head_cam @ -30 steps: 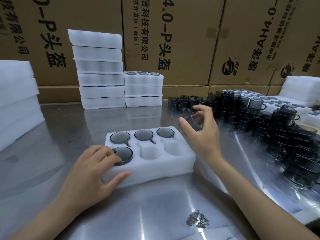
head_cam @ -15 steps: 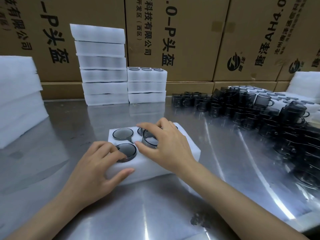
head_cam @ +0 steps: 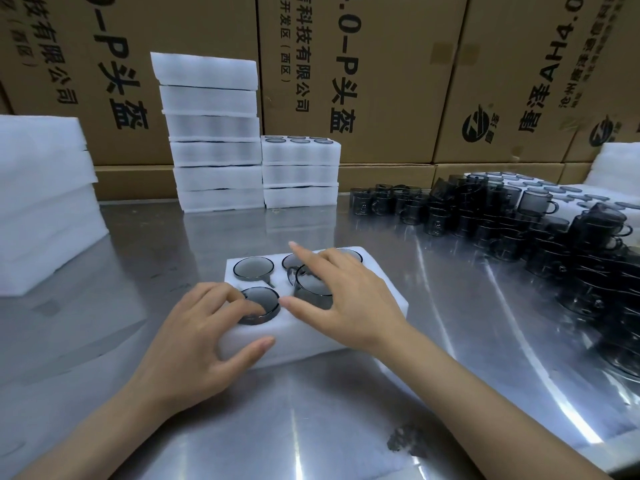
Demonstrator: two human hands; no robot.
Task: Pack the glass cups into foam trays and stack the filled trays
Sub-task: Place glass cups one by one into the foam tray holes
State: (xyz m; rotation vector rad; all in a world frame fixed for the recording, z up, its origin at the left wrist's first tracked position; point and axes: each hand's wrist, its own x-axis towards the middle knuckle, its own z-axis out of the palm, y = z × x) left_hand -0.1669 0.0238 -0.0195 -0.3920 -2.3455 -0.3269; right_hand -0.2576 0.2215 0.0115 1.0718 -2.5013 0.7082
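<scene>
A white foam tray (head_cam: 308, 344) lies on the steel table in front of me. Dark glass cups sit in its back row, one at the back left (head_cam: 253, 268), and one in the front-left slot (head_cam: 263, 299). My left hand (head_cam: 197, 341) rests on the tray's front-left corner, fingertips on that front-left cup, thumb against the tray's side. My right hand (head_cam: 353, 303) grips another glass cup (head_cam: 310, 289) between thumb and fingers, partly lowered into the front-middle slot, with the index finger stretched out. The front-right slot is hidden under my right hand.
Two stacks of foam trays (head_cam: 214, 133) (head_cam: 300, 171) stand at the back against cardboard boxes (head_cam: 363, 64). A pile of loose dark cups (head_cam: 519, 220) fills the right side. More foam pieces sit at far left (head_cam: 41, 202) and far right (head_cam: 620, 161).
My right hand brought a cup from the pile at the right over to the tray and lowered it toward the front-middle slot. My left hand stayed on the tray's corner.
</scene>
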